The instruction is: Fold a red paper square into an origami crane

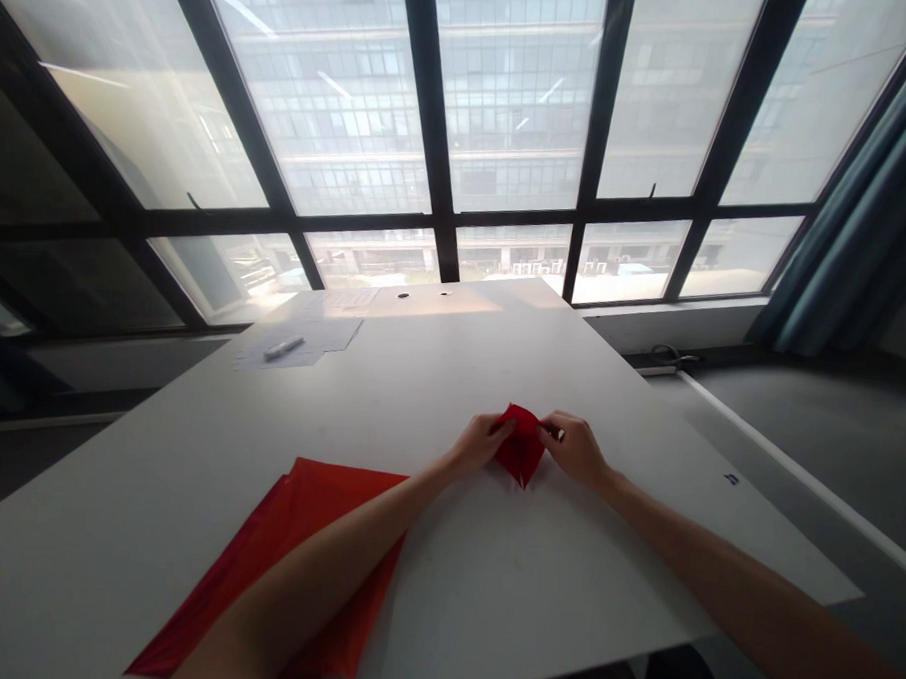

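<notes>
A small piece of folded red paper (pixel 521 445) is held between my two hands over the middle of the white table (pixel 452 369). My left hand (pixel 485 441) pinches its left corner, thumb on top. On the opposite side, my right hand (pixel 572 447) grips the right edge between thumb and fingertips. The paper is diamond-shaped, with one point toward me and its layers slightly parted at that tip. Under my left forearm lies a stack of larger red and orange paper sheets (pixel 341 495), partly hidden by the arm.
White printed sheets (pixel 337 332) lie at the table's far left, with a whitish marker-like object (pixel 283 348) on them. Two round holes pierce the far end. A small dark mark (pixel 730 479) is near the right edge. Windows stand beyond; a blue curtain (pixel 840 226) hangs right.
</notes>
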The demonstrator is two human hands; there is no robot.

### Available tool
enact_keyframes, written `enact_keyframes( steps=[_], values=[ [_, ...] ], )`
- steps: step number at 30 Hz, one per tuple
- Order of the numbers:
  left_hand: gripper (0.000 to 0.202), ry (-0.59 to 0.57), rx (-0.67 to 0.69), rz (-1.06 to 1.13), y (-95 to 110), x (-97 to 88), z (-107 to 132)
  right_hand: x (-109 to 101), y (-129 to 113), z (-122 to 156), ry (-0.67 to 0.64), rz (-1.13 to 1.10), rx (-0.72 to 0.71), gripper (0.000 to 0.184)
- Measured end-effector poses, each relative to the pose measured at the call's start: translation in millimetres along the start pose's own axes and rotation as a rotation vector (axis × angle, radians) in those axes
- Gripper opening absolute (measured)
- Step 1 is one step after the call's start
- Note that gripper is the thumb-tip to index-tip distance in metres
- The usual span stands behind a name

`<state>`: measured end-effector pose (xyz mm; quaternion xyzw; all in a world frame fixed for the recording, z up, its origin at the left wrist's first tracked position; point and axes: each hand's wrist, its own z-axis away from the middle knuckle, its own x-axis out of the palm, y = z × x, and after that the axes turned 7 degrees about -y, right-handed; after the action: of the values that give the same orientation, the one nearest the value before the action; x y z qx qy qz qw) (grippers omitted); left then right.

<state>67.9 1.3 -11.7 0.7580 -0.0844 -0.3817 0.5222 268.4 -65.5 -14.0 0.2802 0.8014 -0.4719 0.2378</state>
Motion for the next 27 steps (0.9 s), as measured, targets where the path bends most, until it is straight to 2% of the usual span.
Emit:
enact_keyframes(
  steps=[3,6,9,15,19,21,27],
  values=[
    [0.045,0.065,-0.012,0.066,-4,-0.9,-4,-4,3,0,-0.138,-0.260,0.007,0.038],
    [0.035,0.085,0.034,0.131,-6,-2.6,-6,-6,9,-1,-0.225,-0.418,0.042,0.036],
    [0.033,0.073,0.042,0.131,-4,-2.9,-7,-4,13,-3,-0.248,-0.414,0.030,0.033],
    [0.037,-0.004,0.066,0.182,-2,-0.7,-5,8,9,-6,-0.165,-0.300,0.086,0.031],
    [0.037,-0.033,0.045,0.341,-8,-2.0,-8,7,10,-7,-0.235,-0.380,0.036,0.039],
    [0.039,-0.020,0.028,0.392,-11,-2.0,-9,6,12,-7,-0.269,-0.426,0.013,0.037],
    [0.053,-0.018,-0.058,0.359,-4,7.3,-5,10,14,-6,-0.292,-0.361,0.046,0.035]
  ],
)
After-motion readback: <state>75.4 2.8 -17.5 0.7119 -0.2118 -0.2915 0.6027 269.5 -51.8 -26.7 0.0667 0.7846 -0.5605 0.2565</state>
